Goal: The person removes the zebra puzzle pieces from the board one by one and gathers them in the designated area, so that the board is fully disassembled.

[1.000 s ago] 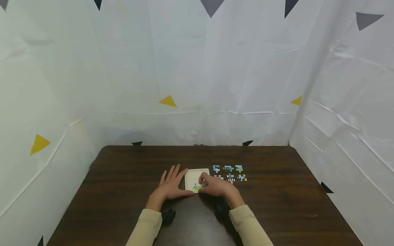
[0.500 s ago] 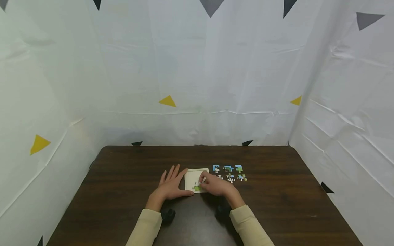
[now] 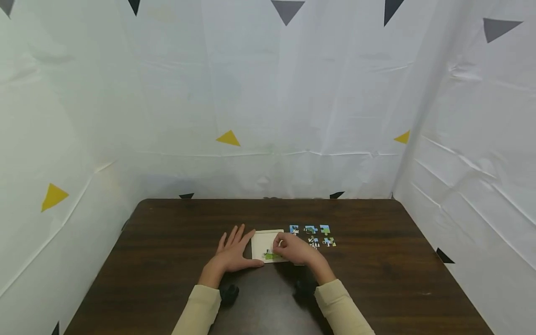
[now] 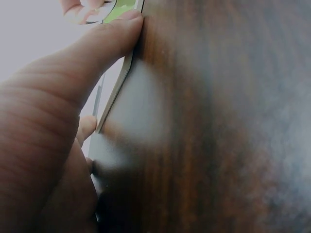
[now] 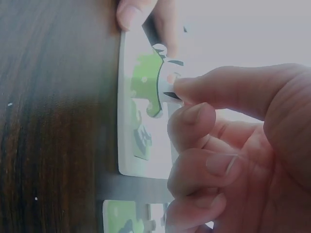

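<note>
A square pale puzzle tray lies on the table between the hands. My left hand rests spread at its left side; in the left wrist view its thumb lies along the tray's near edge. My right hand is over the tray's right part, fingers curled. The right wrist view shows its thumb and forefinger pinching a green and white jigsaw piece low over the tray. Beside that piece, another jigsaw piece lies in the tray, toward its right edge.
Several loose jigsaw pieces with blue and green print, such as a blue-green piece, lie right of the tray. One more green piece lies just beyond the tray's right edge. White cloth with triangles surrounds the dark wooden table.
My right hand has shifted slightly to the right, uncovering more of the green print in the tray and hiding a loose piece beside it. My left hand has stayed in place.
</note>
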A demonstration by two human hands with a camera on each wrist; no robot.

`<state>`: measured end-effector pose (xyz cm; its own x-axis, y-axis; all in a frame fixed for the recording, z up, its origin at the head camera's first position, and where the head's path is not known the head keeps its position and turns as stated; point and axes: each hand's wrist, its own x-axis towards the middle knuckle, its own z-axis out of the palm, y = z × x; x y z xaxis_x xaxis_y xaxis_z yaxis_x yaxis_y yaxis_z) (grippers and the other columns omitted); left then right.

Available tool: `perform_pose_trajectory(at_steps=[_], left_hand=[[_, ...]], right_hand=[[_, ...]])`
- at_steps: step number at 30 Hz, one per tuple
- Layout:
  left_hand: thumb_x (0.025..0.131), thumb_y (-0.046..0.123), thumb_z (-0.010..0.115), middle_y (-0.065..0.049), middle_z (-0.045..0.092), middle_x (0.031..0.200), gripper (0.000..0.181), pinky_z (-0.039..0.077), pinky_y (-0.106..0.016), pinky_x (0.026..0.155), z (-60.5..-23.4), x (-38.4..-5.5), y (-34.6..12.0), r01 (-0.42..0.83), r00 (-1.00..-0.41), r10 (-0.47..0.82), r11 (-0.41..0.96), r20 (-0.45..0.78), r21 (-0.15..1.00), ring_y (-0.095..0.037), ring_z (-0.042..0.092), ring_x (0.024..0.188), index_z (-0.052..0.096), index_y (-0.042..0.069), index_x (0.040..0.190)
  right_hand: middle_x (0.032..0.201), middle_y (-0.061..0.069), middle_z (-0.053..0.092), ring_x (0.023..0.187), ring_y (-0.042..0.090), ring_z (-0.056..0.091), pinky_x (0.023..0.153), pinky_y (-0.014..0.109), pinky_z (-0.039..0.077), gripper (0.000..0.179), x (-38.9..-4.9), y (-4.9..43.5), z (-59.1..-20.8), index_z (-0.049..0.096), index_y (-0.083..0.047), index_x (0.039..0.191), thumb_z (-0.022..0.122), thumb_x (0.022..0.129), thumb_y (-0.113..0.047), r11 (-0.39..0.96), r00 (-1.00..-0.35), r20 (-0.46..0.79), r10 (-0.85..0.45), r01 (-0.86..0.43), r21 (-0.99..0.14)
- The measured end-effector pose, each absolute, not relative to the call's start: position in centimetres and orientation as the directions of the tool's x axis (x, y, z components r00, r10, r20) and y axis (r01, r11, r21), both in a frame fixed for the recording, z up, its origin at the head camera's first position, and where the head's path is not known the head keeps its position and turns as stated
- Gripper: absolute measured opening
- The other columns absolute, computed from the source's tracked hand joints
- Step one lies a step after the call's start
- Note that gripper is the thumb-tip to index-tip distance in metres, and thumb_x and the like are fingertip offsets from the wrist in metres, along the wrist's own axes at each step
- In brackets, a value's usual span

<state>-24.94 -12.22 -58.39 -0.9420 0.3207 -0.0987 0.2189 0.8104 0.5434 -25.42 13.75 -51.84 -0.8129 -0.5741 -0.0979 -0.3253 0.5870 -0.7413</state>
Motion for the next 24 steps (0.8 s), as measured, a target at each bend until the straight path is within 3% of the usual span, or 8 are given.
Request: perform_pose_trajectory(at_steps=[7,13,21,24], left_hand=[[0.081,0.086,0.072,-0.007,0.001,0.184,0.117,-0.008,-0.065,0.133,-58.5,-24.9,-12.2,0.213,-0.941,0.321,0.811,-0.110,0.545,-0.034,-0.004,0.171,0.023,0.035,0.174],[0.080,0.088,0.070,-0.010,0.002,0.184,0.119,-0.008,-0.065,0.133,-58.5,-24.7,-12.1,0.219,-0.943,0.319,0.814,-0.099,0.538,-0.035,-0.004,0.170,0.024,0.031,0.174],[0.082,0.084,0.072,-0.009,0.000,0.184,0.117,-0.011,-0.063,0.133,-57.8,-24.6,-12.0,0.211,-0.942,0.317,0.813,-0.108,0.543,-0.034,-0.006,0.170,0.022,0.032,0.174],[0.082,0.083,0.073,-0.008,-0.001,0.184,0.117,-0.010,-0.063,0.133,-57.9,-24.6,-12.0,0.208,-0.943,0.314,0.816,-0.112,0.540,-0.034,-0.006,0.170,0.022,0.033,0.174]], right_hand=[[0.079,-0.001,0.056,0.065,0.012,0.049,0.061,0.028,0.044,0.011,-24.7,14.5,-51.3,0.067,-0.002,0.102,0.064,0.107,-0.012,0.565,-0.803,-0.107,-0.586,-0.311,-0.764],[0.084,0.005,0.065,0.070,0.012,0.052,0.065,0.028,0.046,0.012,-23.9,15.8,-50.6,0.068,-0.001,0.102,0.065,0.106,-0.012,0.548,-0.773,-0.110,-0.625,-0.335,-0.767],[0.077,-0.001,0.061,0.068,0.010,0.049,0.061,0.025,0.042,0.013,-23.1,18.6,-49.5,0.068,-0.004,0.095,0.069,0.104,-0.013,0.542,-0.758,-0.130,-0.640,-0.324,-0.776],[0.079,0.008,0.065,0.069,0.011,0.049,0.062,0.026,0.042,0.013,-23.3,20.0,-49.3,0.069,-0.003,0.096,0.069,0.104,-0.013,0.548,-0.773,-0.132,-0.620,-0.307,-0.778]])
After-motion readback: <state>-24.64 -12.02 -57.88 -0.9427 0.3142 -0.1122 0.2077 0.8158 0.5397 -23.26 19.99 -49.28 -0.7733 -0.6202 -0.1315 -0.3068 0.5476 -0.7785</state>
